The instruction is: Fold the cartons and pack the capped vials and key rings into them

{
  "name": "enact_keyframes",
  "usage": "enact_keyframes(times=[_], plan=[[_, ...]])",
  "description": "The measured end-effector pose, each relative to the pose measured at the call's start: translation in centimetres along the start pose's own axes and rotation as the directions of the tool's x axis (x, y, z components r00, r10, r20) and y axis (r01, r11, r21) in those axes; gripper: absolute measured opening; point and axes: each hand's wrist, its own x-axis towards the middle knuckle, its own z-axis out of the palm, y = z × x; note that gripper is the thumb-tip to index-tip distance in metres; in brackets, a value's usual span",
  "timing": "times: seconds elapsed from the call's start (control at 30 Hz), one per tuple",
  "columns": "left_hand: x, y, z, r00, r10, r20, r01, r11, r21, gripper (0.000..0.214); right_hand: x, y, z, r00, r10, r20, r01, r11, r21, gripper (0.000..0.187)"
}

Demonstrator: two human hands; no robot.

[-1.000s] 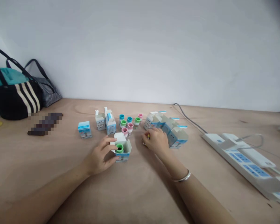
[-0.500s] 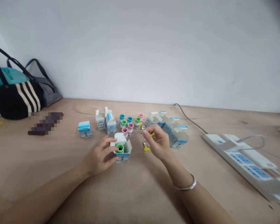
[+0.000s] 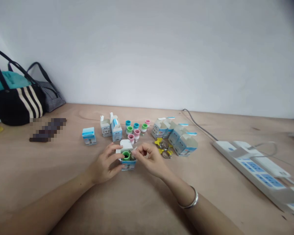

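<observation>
- Our left hand (image 3: 106, 164) curls around a little open box (image 3: 128, 165) and holds it
- A green-topped jar (image 3: 125, 156) sits inside, by our left fingertips
- Our right hand (image 3: 149, 160) pinches at the box's other edge; we can't tell on what
- Yellow-and-silver rings (image 3: 165, 150) lie just past it

Eight bottles (image 3: 137, 135), two hands (image 3: 104, 165) and two bags (image 3: 21, 104) are visible.

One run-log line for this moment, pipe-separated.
Left hand: holds open box | Right hand: at box's right edge, grip unclear | In box: green-rimmed jar | Nearby: yellow-tabbed metal rings
</observation>
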Motion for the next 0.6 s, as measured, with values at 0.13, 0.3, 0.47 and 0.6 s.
enact_keyframes(times=[0.13,0.3,0.47,0.6], plan=[[-0.1,0.0,0.1,1.000,-0.010,-0.003,0.010,1.000,-0.015,0.032,0.1,0.3,0.2,0.983,0.061,-0.172,-0.059,0.998,0.017,0.024],[-0.3,0.0,0.4,0.982,-0.084,-0.167,0.059,0.987,-0.151,0.059,0.2,1.1,0.4,0.973,0.171,-0.157,-0.140,0.972,0.189,0.023],[-0.5,0.3,0.1,0.981,-0.136,-0.136,0.124,0.988,-0.095,0.047,-0.2,2.1,1.2,0.971,0.239,-0.029,-0.222,0.935,0.276,0.031],[-0.3,0.5,-0.1,0.998,-0.037,-0.041,0.038,0.999,0.009,0.032,-0.4,2.1,1.4,0.961,0.260,0.099,-0.278,0.906,0.319,0.039]])
